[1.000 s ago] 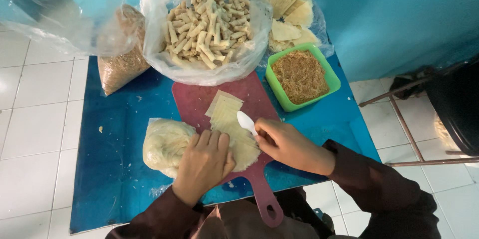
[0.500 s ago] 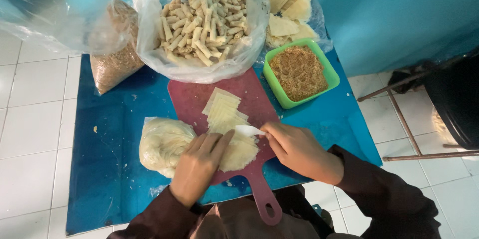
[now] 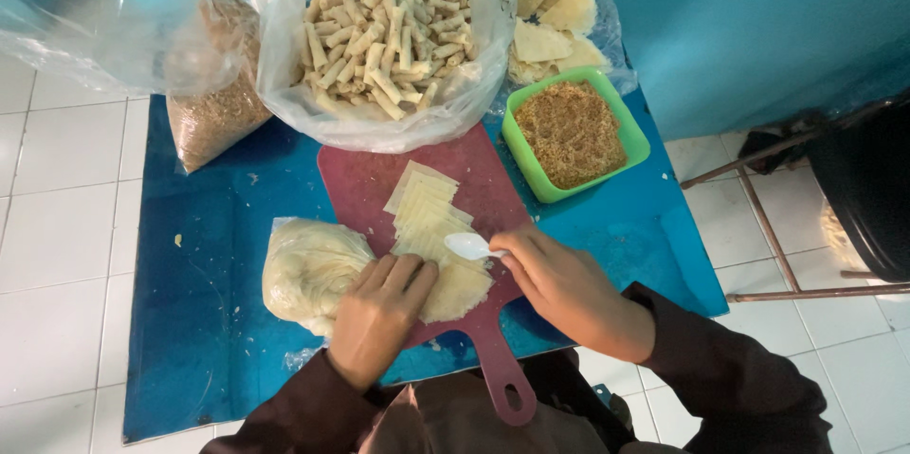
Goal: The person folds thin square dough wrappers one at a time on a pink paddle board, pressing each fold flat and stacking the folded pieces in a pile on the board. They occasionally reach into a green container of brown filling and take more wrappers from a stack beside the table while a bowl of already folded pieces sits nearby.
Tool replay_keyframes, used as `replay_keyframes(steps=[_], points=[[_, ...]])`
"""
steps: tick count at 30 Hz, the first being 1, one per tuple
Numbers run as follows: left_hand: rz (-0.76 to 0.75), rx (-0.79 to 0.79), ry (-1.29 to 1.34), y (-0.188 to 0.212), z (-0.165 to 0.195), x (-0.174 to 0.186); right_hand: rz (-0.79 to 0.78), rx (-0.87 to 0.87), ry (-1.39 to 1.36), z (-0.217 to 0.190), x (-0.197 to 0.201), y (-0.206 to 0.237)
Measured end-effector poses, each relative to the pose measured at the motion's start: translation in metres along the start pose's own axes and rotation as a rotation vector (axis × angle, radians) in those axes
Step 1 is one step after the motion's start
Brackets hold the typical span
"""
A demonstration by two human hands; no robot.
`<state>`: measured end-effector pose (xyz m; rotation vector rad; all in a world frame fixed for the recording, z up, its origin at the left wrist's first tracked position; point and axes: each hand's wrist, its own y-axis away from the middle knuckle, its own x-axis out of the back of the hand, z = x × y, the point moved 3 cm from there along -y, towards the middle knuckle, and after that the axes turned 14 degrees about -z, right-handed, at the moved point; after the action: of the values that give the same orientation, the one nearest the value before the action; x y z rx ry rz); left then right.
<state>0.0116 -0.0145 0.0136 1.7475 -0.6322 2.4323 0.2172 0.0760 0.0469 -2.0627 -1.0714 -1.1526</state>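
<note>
My left hand (image 3: 379,317) lies flat on a pale thin wrapper sheet (image 3: 460,288) at the near end of a dark red cutting board (image 3: 493,193). My right hand (image 3: 564,288) holds a small white plastic spoon (image 3: 471,245), its bowl over the wrapper. A fanned stack of square wrappers (image 3: 427,208) lies on the board just beyond. A green square tub of brown crumbly filling (image 3: 572,132) stands at the board's right.
A clear bag of finished rolls (image 3: 384,37) sits behind the board. A bag of brown crumbs (image 3: 218,113) is back left, a bag of wrappers (image 3: 550,9) back right. A plastic-wrapped pale lump (image 3: 308,269) lies left of my hand. A blue mat (image 3: 209,227) covers white tiles. A chair leg (image 3: 768,227) stands right.
The spoon has come down from above the wrapper stack to the wrapper under my left hand. My left hand stays pressed on the sheet.
</note>
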Motion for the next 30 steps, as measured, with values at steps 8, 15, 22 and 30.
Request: replay_keyframes(steps=[8, 15, 22, 30], points=[[-0.004, -0.019, -0.018, 0.004, 0.0, 0.001, -0.02, 0.013, 0.248, -0.021, -0.016, 0.015], [0.026, -0.029, -0.023, 0.005, 0.002, -0.001, -0.033, 0.107, 0.339, -0.034, -0.031, 0.024], [0.023, -0.042, -0.024, 0.006, 0.001, -0.001, -0.034, 0.198, 0.486, -0.047, -0.047, 0.024], [-0.003, -0.069, 0.017, 0.007, -0.001, 0.004, -0.027, 0.215, 0.642, -0.054, -0.048, 0.018]])
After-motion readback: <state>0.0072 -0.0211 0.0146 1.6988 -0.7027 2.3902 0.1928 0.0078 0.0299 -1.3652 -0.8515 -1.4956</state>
